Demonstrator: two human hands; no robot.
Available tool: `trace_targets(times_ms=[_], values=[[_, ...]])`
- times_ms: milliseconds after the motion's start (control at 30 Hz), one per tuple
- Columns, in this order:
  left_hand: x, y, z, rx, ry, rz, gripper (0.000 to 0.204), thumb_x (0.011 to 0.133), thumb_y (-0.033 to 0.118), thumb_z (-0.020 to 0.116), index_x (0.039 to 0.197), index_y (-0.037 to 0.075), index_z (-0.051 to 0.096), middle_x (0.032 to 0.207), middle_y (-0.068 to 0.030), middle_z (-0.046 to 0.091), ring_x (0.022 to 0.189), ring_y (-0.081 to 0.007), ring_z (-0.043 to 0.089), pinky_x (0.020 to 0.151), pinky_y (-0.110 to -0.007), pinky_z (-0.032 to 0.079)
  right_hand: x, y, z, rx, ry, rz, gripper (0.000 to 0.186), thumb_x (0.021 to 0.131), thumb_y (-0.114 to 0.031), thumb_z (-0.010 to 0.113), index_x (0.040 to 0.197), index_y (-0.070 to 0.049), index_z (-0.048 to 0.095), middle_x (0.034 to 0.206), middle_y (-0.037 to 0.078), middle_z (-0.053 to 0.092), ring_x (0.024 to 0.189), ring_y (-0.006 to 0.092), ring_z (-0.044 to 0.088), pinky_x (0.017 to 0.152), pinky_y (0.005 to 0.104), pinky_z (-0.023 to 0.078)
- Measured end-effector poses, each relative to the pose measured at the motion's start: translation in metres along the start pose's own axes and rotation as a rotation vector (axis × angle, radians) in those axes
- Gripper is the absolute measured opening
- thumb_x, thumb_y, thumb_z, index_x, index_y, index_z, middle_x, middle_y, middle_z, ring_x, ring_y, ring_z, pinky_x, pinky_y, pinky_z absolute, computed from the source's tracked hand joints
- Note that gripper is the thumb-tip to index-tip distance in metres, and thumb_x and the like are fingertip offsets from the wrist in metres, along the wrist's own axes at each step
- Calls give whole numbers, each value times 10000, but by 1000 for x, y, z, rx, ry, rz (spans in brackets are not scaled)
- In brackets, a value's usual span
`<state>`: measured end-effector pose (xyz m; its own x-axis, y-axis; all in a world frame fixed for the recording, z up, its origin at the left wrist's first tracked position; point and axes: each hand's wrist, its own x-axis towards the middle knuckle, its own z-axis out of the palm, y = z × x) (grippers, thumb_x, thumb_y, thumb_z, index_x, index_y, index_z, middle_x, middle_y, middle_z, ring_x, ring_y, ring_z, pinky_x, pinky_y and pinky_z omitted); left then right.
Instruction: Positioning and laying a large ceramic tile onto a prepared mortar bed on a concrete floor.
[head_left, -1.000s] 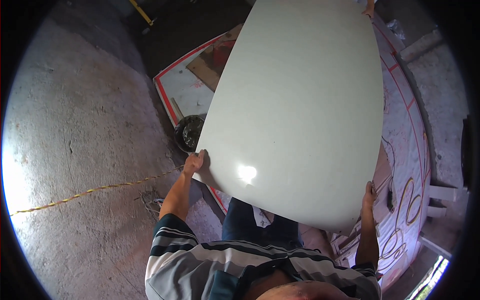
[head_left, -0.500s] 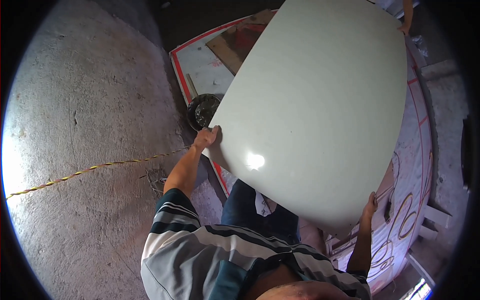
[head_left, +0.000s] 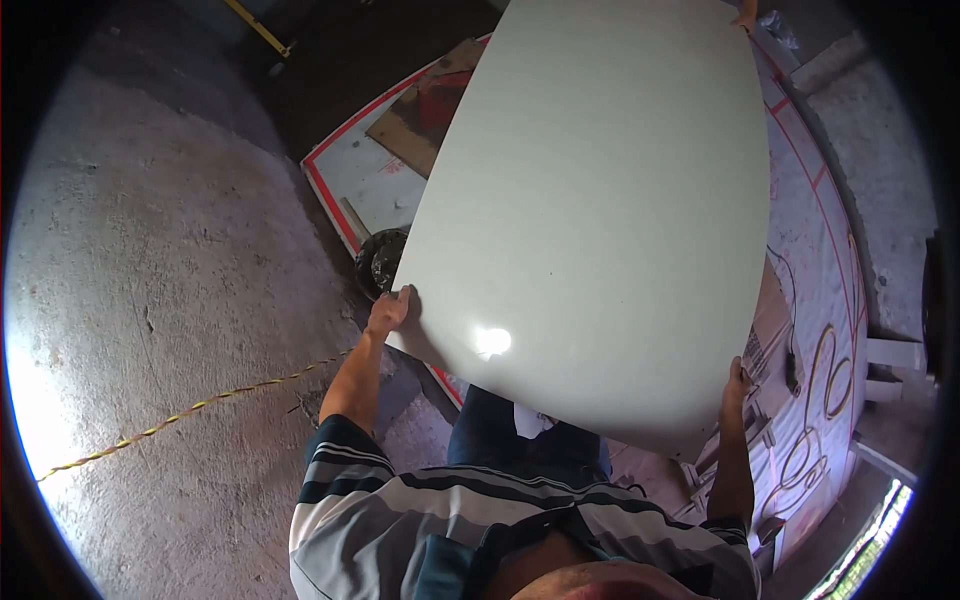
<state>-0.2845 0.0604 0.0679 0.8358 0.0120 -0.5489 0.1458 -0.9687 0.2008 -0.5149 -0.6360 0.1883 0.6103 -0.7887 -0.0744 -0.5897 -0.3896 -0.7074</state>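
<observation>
A large, glossy off-white panel (head_left: 590,220) stretches away from me, looking like a big tile slab. At its near left corner my left hand (head_left: 388,312) is closed round the edge, thumb on top. My right hand (head_left: 737,383) grips the right edge near the other close corner, its fingers partly hidden beneath. Near the top of the picture, another person's hand (head_left: 746,15) is at the far right corner. The panel's underside is out of sight, and a bright light reflects off its near left part.
A black bucket (head_left: 378,262) stands by the panel's left edge. Brown board (head_left: 405,135) lies on a red-edged white sheet (head_left: 375,185). A twisted yellow cord (head_left: 200,404) crosses the rough concrete floor at left. Coiled hose (head_left: 828,375) lies at right, beside a dark handheld tool (head_left: 794,375).
The panel and both my hands sit further left in the picture, and the surroundings have shifted too, so my view has turned. Both hands keep their hold on the panel.
</observation>
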Motion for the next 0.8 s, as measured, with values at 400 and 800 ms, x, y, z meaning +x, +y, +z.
trace_targets(times_ms=[400, 800], values=[[-11, 4, -26, -34, -62, -5, 640, 829, 509, 246, 935, -44, 549, 915, -326, 509, 942, -421, 479, 823, -418, 394, -7, -19, -12, -196, 41, 27, 470, 800, -370, 486, 849, 94, 548, 751, 217, 565, 693, 257, 516, 664, 350, 402], [-22, -5, -70, 424, 497, 749, 237, 776, 124, 462, 972, -2, 504, 441, -67, 474, 392, -207, 503, 336, -331, 375, 14, -21, -6, -60, 167, -148, 445, 792, -334, 535, 561, 38, 454, 476, 24, 380, 482, 143, 332, 444, 340, 285]])
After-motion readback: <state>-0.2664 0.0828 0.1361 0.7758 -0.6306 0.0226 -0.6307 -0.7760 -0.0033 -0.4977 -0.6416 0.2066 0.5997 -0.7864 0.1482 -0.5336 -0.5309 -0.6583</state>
